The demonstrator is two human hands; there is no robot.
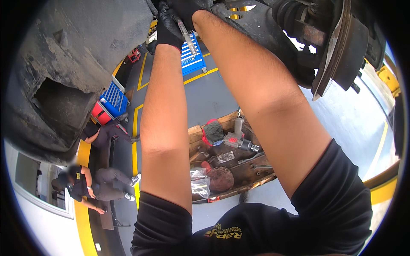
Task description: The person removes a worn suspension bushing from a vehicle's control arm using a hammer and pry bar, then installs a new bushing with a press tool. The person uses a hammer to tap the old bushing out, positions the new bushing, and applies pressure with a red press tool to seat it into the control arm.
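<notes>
Both my arms reach up under a raised car to the top edge of the picture. My left hand (168, 29), in a black glove, is closed around a slim silver wrench (186, 36), whose free end slants down between my forearms. Close beside it is my right hand (186, 9), also black-gloved; its fingers are hidden at the picture's edge. To the right of the hands runs a dark suspension arm (252, 30). Beyond it are a ribbed rubber boot (287, 13) and a brake disc (335, 51). The wrench's upper end cannot be made out.
Below my arms, a worn tray (252, 181) holds an impact wrench (239, 142), loose wrenches and a plastic bag (199, 182). Blue tool cabinets (194, 64) stand on the grey floor. Two people sit at the left, one a person in black (79, 181). A dirty underbody panel (81, 47) hangs upper left.
</notes>
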